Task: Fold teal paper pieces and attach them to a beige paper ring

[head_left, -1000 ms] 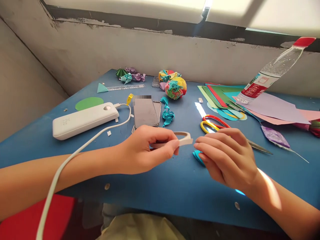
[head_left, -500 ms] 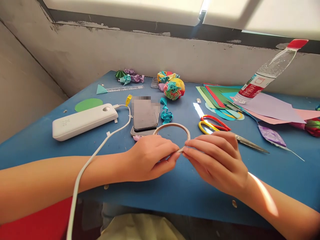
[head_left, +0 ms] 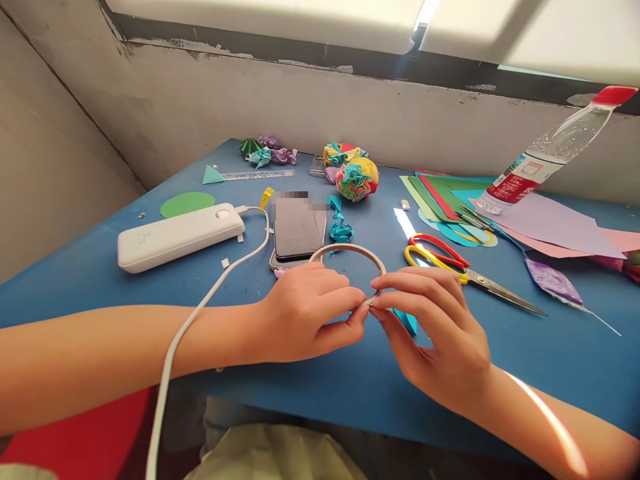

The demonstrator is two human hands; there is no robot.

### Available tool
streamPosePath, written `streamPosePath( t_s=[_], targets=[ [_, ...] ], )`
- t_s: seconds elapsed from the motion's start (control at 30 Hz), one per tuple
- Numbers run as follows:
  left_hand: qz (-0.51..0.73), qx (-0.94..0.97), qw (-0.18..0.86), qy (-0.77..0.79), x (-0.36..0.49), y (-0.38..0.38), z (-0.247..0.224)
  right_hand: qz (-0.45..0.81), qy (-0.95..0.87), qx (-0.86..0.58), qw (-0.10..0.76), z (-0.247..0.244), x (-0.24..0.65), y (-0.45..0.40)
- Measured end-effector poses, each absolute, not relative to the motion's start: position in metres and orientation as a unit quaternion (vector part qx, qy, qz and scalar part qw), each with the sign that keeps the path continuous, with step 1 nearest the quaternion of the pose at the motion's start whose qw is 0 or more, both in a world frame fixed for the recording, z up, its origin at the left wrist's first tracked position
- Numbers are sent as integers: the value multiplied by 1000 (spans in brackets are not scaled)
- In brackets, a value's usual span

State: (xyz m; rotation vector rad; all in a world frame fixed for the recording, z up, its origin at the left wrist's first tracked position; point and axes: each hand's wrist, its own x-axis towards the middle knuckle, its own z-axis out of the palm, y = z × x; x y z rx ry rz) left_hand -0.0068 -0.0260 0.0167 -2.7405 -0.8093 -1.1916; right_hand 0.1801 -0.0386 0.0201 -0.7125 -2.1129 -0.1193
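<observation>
There are two hands [head_left: 313,310] [head_left: 443,327], one ring [head_left: 351,248], one bottle [head_left: 537,160] and two multicoloured balls [head_left: 357,179] [head_left: 345,153].

A: Bright daylight thru the window [head_left: 320,20] up top, diag. shadow across!
B: Yep, glare strip on the tabletop [head_left: 280,380], hot streak down the R forearm [head_left: 540,417].
A: Pixelated blotch on the phone [head_left: 299,230]; L hand [head_left: 307,310], beige ring [head_left: 350,248] fairly sharp.

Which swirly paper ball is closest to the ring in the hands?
The front paper ball, with turquoise swirls facing us. It partly hides the back paper ball, which sits farther from the ring and nearer the wall.
</observation>
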Motion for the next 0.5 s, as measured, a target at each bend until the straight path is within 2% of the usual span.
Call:
streamPosePath(
  t_s=[0.27, 0.5],
  targets=[
    [-456, -833, -143, -280, -3, -38, 22, -20, -853, -269, 447, 23, 177, -46],
    [-428, -737, -399, -338, 2, -51, 27, -149, -857, -196, 453, 24, 184, -37]
  ],
)
